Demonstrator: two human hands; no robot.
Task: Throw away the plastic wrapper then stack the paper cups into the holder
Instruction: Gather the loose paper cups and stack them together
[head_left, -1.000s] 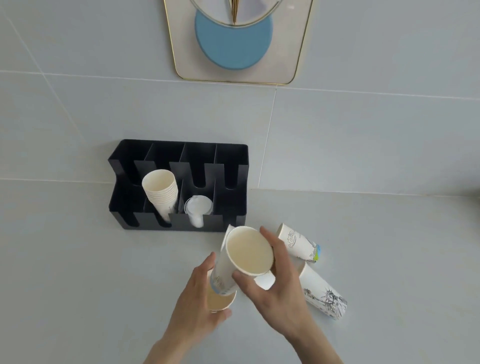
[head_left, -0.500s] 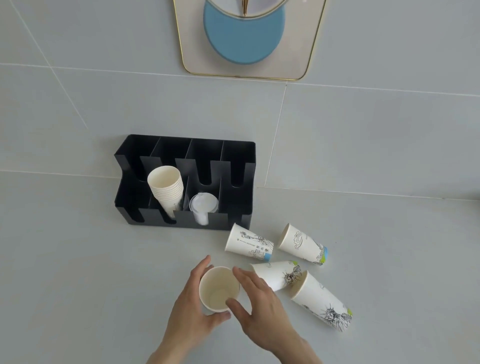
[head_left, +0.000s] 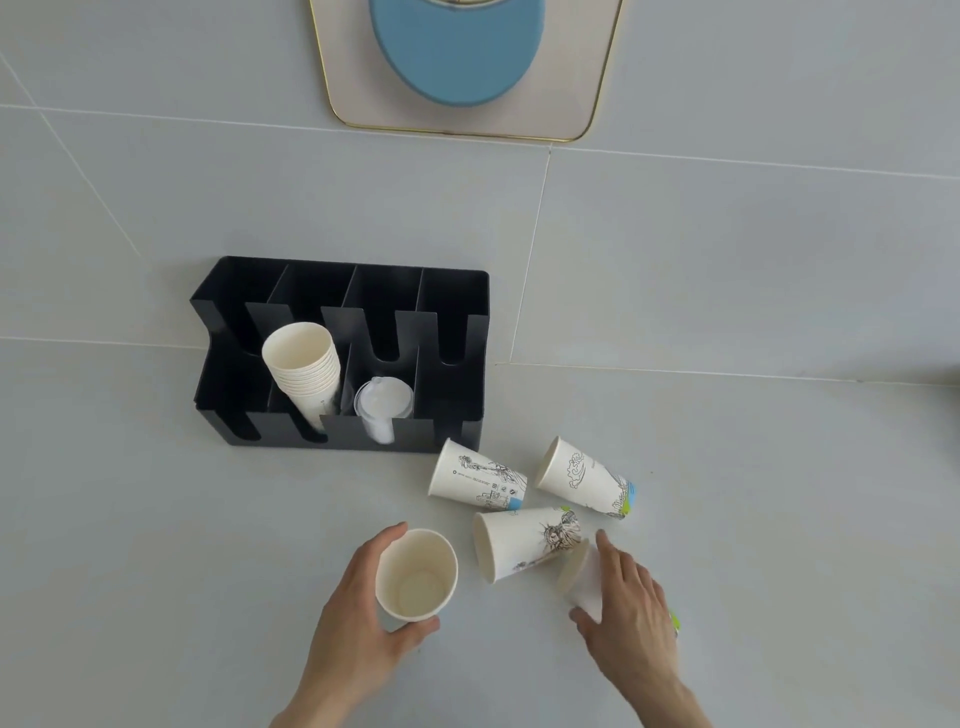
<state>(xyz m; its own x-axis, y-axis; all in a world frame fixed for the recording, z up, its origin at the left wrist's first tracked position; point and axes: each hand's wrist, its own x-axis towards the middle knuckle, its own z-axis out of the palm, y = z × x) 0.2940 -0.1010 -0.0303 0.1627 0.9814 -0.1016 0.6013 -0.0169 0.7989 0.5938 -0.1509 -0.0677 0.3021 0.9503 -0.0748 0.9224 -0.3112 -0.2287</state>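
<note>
pale grey counter (head_left: 156, 545), tiled wall (head_left: 727, 260)

An upright white paper cup (head_left: 416, 574) stands open-mouthed at six o'clock, gripped around its wall. Four printed cups lie on their sides at four o'clock: one (head_left: 478, 480) just beside the black holder (head_left: 467, 312), one (head_left: 584, 479) right of it, one (head_left: 524, 540) below, one (head_left: 582, 579) (mostly covered) under fingers. A nested stack (head_left: 304, 366) leans in the holder at ten o'clock.

1 head-worn view looks steeply down at the counter (head_left: 156, 571), close above both hands.
</note>
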